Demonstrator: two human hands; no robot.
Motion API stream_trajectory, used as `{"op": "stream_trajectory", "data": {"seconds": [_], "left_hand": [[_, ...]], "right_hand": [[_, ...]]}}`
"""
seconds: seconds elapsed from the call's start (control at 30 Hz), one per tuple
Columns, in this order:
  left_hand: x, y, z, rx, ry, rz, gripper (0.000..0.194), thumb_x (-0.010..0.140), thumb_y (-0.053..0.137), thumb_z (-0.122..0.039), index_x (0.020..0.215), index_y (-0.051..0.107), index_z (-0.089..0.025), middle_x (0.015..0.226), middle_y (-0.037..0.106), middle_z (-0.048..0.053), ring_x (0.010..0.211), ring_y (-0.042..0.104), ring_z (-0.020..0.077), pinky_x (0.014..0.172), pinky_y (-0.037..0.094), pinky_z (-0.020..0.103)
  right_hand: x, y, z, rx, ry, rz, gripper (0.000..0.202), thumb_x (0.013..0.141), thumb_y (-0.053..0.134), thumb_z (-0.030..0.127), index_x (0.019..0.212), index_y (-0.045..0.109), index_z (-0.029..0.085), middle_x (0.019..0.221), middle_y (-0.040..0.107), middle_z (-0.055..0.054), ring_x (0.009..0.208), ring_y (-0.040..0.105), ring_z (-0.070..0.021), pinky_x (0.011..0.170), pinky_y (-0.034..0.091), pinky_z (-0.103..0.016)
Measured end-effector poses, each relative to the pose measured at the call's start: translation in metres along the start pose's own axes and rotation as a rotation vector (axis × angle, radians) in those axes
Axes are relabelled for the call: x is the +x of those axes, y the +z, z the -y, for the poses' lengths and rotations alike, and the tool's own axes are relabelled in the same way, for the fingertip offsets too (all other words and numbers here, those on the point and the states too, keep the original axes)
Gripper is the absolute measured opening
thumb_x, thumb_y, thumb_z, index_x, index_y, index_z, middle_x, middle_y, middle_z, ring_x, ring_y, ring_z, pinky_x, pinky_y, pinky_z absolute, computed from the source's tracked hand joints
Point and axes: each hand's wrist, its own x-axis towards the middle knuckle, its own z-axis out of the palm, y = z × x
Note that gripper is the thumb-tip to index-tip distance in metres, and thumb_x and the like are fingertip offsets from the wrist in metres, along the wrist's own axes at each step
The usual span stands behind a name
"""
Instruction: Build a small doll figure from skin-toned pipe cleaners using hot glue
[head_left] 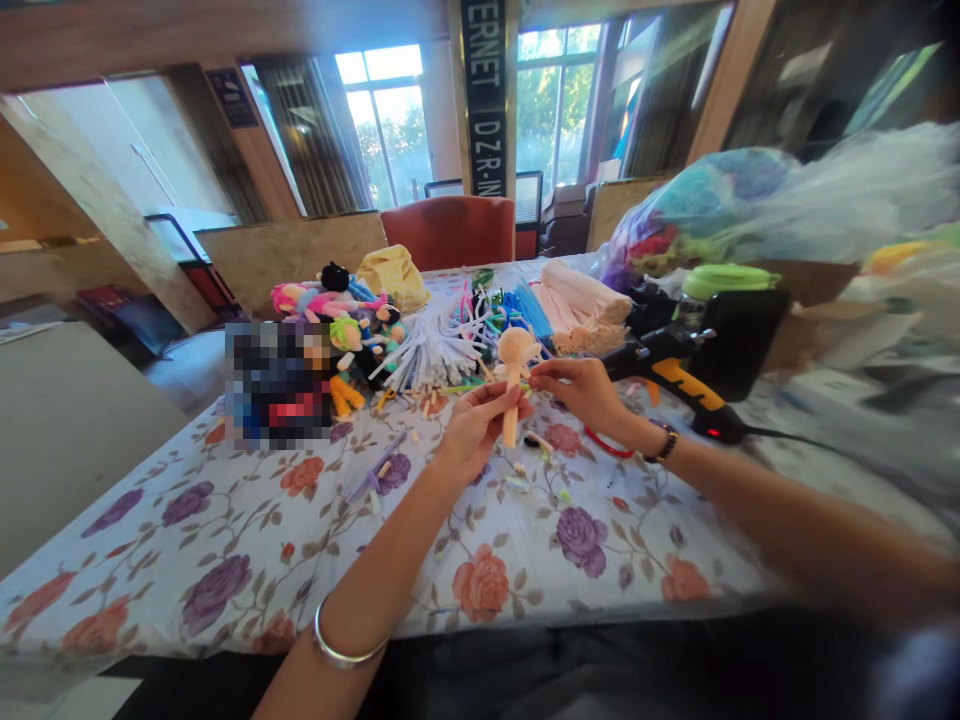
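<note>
A peach-coloured doll figure (517, 350) with a round head, apparently made of fuzzy pipe cleaners, stands upright above the table. My left hand (480, 420) is closed around its lower body, thumb in front. At the doll's right side, my right hand (581, 392) has thumb and fingertips pinched together by its small arm; the bit between those fingertips is too small to make out. Just behind the doll lies a spread bundle of white pipe cleaners (431, 345). Beneath my hands, small cut pieces (538, 441) are scattered on the flowered tablecloth (405, 580).
A black and orange glue gun (686, 388) with a red light and cord lies right of my right hand. Finished-looking dolls (352, 300) are piled at back left. Peach pipe-cleaner bundles (585, 305), a green-lidded jar (724, 285) and plastic bags (697, 200) stand behind.
</note>
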Motion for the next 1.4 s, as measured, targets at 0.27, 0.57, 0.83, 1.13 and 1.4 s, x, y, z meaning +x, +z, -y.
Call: {"op": "stream_trajectory", "data": {"seconds": [0.27, 0.57, 0.83, 1.13, 1.4], "left_hand": [[0.0, 0.0, 0.001, 0.021, 0.048, 0.016, 0.017, 0.06, 0.077, -0.013, 0.07, 0.063, -0.012, 0.061, 0.064, 0.0, 0.053, 0.06, 0.0082, 0.063, 0.051, 0.023], [0.001, -0.002, 0.005, 0.169, 0.212, 0.065, 0.029, 0.054, 0.08, -0.025, 0.073, 0.062, -0.013, 0.06, 0.061, -0.002, 0.052, 0.053, 0.0058, 0.053, 0.04, 0.019], [-0.01, 0.006, 0.001, 0.386, 0.407, -0.005, 0.02, 0.059, 0.076, -0.024, 0.072, 0.062, -0.016, 0.067, 0.064, -0.002, 0.059, 0.055, 0.0074, 0.059, 0.041, 0.02], [-0.012, 0.002, 0.008, 0.63, 0.67, -0.046, 0.02, 0.066, 0.073, -0.024, 0.084, 0.067, -0.02, 0.08, 0.068, 0.002, 0.072, 0.061, 0.0133, 0.071, 0.045, 0.022], [-0.017, 0.005, 0.005, 0.711, 0.746, -0.064, 0.021, 0.064, 0.074, -0.017, 0.084, 0.071, -0.024, 0.083, 0.069, 0.002, 0.081, 0.06, 0.0152, 0.081, 0.042, 0.023]], "right_hand": [[-0.001, -0.003, -0.002, -0.003, -0.046, 0.021, 0.018, 0.077, 0.062, 0.034, 0.078, 0.073, 0.02, 0.076, 0.073, -0.001, 0.065, 0.063, -0.0162, 0.062, 0.045, -0.026], [-0.002, -0.006, -0.002, 0.109, -0.133, 0.128, 0.024, 0.082, 0.056, 0.038, 0.08, 0.068, 0.017, 0.078, 0.068, -0.002, 0.069, 0.058, -0.0139, 0.065, 0.044, -0.024], [-0.001, -0.005, -0.009, 0.159, -0.169, 0.162, 0.023, 0.081, 0.053, 0.037, 0.077, 0.067, 0.02, 0.076, 0.064, -0.002, 0.069, 0.056, -0.0148, 0.065, 0.045, -0.026], [-0.004, -0.004, -0.003, 0.24, -0.107, 0.097, 0.025, 0.076, 0.06, 0.043, 0.077, 0.072, 0.022, 0.078, 0.07, -0.002, 0.073, 0.06, -0.0188, 0.066, 0.046, -0.029], [-0.007, -0.007, 0.007, 0.273, -0.067, 0.092, 0.027, 0.069, 0.065, 0.048, 0.067, 0.073, 0.022, 0.066, 0.068, -0.002, 0.072, 0.061, -0.0216, 0.063, 0.047, -0.03]]}}
